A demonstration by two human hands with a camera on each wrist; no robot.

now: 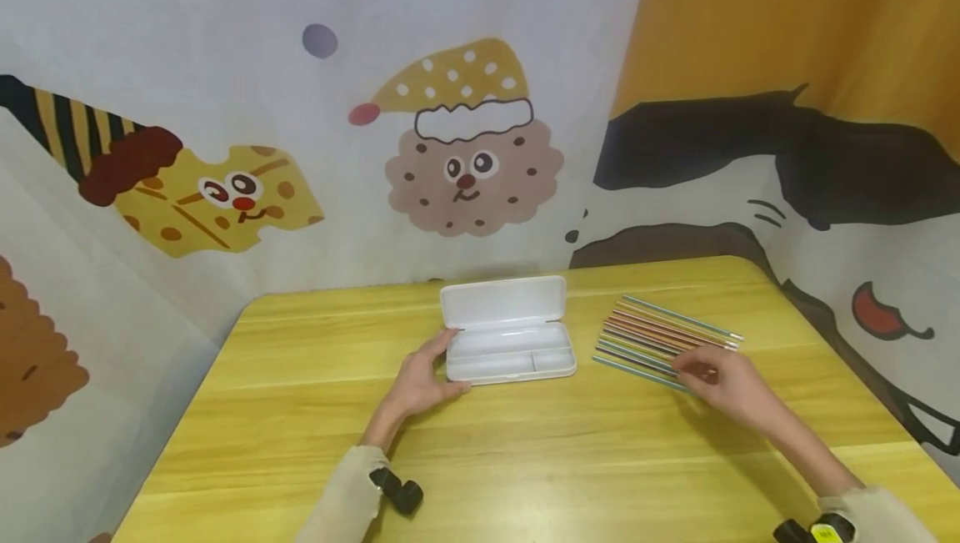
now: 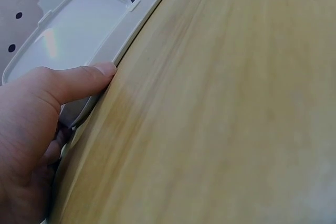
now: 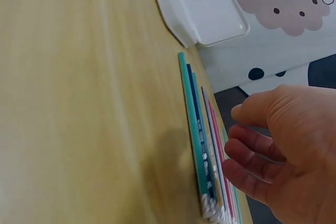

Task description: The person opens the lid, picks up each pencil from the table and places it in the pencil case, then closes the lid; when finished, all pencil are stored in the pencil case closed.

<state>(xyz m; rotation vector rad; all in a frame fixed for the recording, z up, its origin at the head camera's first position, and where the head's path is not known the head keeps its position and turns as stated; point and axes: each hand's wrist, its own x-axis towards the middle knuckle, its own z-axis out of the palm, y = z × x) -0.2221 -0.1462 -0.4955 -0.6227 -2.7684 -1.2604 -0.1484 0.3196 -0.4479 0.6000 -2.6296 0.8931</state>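
Observation:
A white pencil case (image 1: 510, 353) lies with its lid raised near the back of the table, its divided tray bare inside. My left hand (image 1: 420, 378) grips the left end of the case. In the left wrist view the thumb (image 2: 86, 80) presses on the front edge, while the other fingers are partly hidden behind the end. Several pencils (image 1: 682, 318) with white eraser ends lie side by side to the right of the case. Over their near right part hovers my right hand (image 1: 726, 383). In the right wrist view its fingers (image 3: 252, 153) are loosely bent and hold nothing.
The yellow wood-grain table (image 1: 525, 460) ends at a back edge close behind the case. A printed cloth (image 1: 322, 109) with cartoon figures hangs behind it and at the sides. Both wrists wear black camera straps (image 1: 396, 489).

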